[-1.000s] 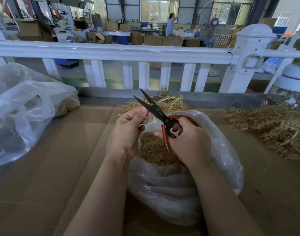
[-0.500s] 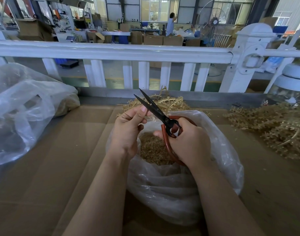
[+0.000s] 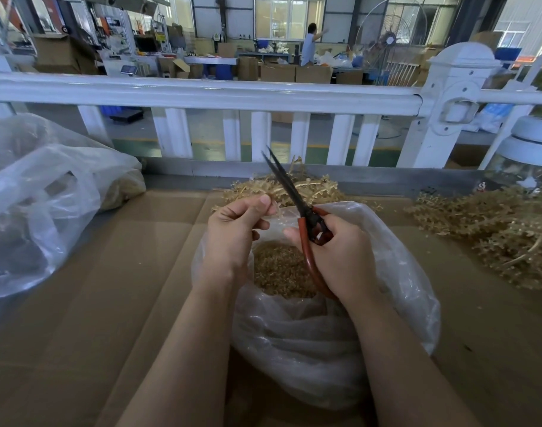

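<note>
Head view: both my hands at work above an open bag. My right hand [image 3: 340,257] grips the scissors [image 3: 295,195], with my fingers curled through and round the red-brown handle loops. The dark blades point up and away from me, leaning slightly left. Their tips are only a sliver apart and show against the white railing [image 3: 202,94].

My left hand [image 3: 232,238] is just left of the blades. Its thumb and forefinger pinch a pale scrap [image 3: 276,212], too small to identify, which lies close beside the blade edge; I cannot tell whether they touch. The other left fingers are curled in.

Both hands hover over the mouth of the clear plastic bag [image 3: 402,303], whose rim rises behind my right hand. Golden clippings [image 3: 279,269] lie in its bottom, between my wrists. The bag sits on the cardboard-covered table [image 3: 109,288].

Just beyond the bag, near the table's far edge under the railing, lies a heap of golden sprigs [image 3: 319,186]. A second heap [image 3: 494,238] spreads at the right, well apart from my right hand. Another plastic bag [image 3: 48,211] slumps at the left, and a broad stretch of cardboard separates it from my left forearm.
</note>
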The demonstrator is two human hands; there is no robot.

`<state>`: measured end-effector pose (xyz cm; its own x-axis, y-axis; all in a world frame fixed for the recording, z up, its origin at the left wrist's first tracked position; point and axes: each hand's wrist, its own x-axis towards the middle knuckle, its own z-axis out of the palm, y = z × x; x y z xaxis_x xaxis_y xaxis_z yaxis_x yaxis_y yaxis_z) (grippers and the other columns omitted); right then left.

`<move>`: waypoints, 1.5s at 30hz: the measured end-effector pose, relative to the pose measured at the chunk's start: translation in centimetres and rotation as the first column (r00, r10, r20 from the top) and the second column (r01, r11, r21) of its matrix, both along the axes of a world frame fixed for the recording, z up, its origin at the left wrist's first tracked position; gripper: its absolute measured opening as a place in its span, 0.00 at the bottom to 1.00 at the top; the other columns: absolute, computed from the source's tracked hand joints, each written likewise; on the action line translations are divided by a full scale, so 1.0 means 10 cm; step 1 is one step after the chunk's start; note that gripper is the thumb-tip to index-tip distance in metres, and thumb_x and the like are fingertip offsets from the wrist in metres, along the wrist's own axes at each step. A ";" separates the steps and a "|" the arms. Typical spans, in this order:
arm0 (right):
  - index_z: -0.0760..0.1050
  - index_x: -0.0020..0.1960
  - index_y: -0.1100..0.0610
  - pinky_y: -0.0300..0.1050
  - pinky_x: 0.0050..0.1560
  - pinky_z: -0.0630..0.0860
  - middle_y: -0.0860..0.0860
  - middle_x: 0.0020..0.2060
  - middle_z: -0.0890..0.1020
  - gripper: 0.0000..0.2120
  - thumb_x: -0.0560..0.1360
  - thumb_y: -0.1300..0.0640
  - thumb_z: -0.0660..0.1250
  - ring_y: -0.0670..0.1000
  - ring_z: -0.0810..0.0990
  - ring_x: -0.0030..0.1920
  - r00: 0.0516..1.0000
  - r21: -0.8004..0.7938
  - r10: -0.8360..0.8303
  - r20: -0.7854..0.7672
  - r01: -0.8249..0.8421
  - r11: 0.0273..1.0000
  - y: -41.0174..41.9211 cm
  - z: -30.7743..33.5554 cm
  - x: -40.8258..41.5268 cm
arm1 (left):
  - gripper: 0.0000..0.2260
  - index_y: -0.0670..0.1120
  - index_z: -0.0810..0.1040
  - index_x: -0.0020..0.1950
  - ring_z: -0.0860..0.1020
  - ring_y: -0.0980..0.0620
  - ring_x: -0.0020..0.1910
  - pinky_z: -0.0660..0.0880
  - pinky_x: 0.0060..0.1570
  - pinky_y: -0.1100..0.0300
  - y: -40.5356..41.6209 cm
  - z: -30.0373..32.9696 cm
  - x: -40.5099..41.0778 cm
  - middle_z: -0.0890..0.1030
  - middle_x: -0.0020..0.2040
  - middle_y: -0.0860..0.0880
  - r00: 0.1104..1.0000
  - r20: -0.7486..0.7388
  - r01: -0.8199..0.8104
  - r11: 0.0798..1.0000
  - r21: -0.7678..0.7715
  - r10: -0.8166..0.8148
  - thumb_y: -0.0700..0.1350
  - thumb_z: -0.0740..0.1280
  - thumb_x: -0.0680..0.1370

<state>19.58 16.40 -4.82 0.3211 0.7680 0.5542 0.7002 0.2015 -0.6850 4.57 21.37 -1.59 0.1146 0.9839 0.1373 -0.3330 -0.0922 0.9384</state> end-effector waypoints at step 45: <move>0.77 0.41 0.52 0.38 0.33 0.77 0.42 0.32 0.79 0.31 0.69 0.23 0.61 0.42 0.77 0.33 0.933 0.052 -0.123 0.337 0.112 0.992 -0.02 0.00 0.03 | 0.08 0.44 0.75 0.44 0.69 0.57 0.33 0.66 0.37 0.64 0.01 0.01 -0.01 0.72 0.36 0.48 0.988 0.018 0.154 0.987 0.052 -0.155 0.37 0.60 0.81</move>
<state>19.84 16.19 -4.87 0.1964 0.7165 0.6694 0.9097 0.1216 -0.3972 4.50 21.43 -1.54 0.2609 0.9465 0.1899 -0.3671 -0.0847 0.9263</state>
